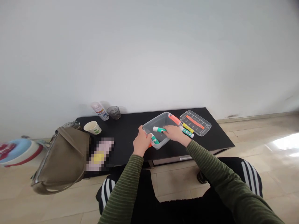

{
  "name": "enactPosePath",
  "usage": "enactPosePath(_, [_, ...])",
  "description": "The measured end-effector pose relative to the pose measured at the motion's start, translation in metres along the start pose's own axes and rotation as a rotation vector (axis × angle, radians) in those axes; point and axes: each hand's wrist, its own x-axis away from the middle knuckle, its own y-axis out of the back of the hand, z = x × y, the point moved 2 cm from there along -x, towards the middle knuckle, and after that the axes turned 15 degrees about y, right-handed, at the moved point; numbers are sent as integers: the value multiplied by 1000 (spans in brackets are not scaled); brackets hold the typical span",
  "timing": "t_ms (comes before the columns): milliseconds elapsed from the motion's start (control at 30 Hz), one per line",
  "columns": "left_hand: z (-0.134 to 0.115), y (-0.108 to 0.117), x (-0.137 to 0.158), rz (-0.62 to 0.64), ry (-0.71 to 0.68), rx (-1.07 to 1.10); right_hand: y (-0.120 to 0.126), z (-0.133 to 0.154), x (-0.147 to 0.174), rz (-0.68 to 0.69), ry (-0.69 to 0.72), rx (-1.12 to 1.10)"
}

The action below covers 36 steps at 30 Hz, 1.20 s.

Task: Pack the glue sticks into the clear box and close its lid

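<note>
A clear plastic box (153,122) with orange latches stands uncovered at the front of the black table. My left hand (141,141) grips its left end, fingers outside and thumb over the rim. Over the box, my right hand (174,133) holds a green and white glue stick (159,129) level, with its white end pointing left. Another green and white stick (154,139) is inside the box beside my left thumb. Just right of the box lie a yellow stick (188,128) and a green and white stick with a barcode (188,133), partly hidden by my right hand.
The clear lid (202,123) with an orange strip lies to the right. A white paper cup (92,128), a spray can (100,111) and a dark glass bowl (114,112) stand at the left. A brown bag (63,158) covers the table's left end, beside a blurred-out pink item (102,149).
</note>
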Motion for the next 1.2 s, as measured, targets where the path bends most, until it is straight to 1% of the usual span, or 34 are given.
enactPosePath(67, [0,0,-1,0,-4,-6,0,-1,-12,142,-68,22])
enactPosePath(100, [0,0,-1,0,-3,-9,-1,-2,-18,189,-94,27])
enactPosePath(200, [0,0,-3,2,3,-20,-4,-8,-31,255,-142,24])
enactPosePath(300, [1,-1,-3,10,3,-27,-9,-11,-38,256,-174,-3])
enactPosePath(433, [1,-1,-4,16,-1,-28,-12,-10,-36,203,-120,-40])
enactPosePath(467, [1,0,-4,16,-1,-28,-12,-9,-34,172,-104,-44])
enactPosePath(500, [1,0,-4,16,0,-28,-12,-9,-31,102,-80,-55])
enactPosePath(533, [1,0,-4,16,4,-26,-10,-9,-27,-12,-44,-72])
enactPosePath(567, [1,0,-4,17,9,-25,-9,-10,-22,-168,-6,-90])
enactPosePath(633, [1,0,-5,22,20,-24,-9,-18,-5,-541,33,-105])
enactPosePath(667, [1,-1,-5,23,21,-24,-11,-25,5,-707,14,-95])
enactPosePath(700, [1,-1,-5,22,19,-24,-15,-34,15,-826,-38,-71])
enactPosePath(733, [2,-2,-5,21,15,-24,-20,-46,25,-904,-109,-43])
enactPosePath(767, [2,-2,-6,17,12,-24,-27,-58,34,-937,-173,-16])
enactPosePath(800, [2,-3,-6,13,8,-23,-34,-70,42,-940,-224,10])
enactPosePath(867, [2,-4,-7,4,9,-25,-52,-92,53,-872,-272,52])
enactPosePath(967, [1,-4,-7,-3,15,-26,-79,-113,60,-721,-258,86])
enactPosePath(1067, [-1,-3,-6,7,19,-31,-99,-121,61,-604,-245,105])
enactPosePath(1133, [-1,-2,-6,15,23,-37,-105,-122,61,-574,-244,125])
enactPosePath(1200, [-1,-3,-6,14,31,-39,-108,-121,62,-571,-219,145])
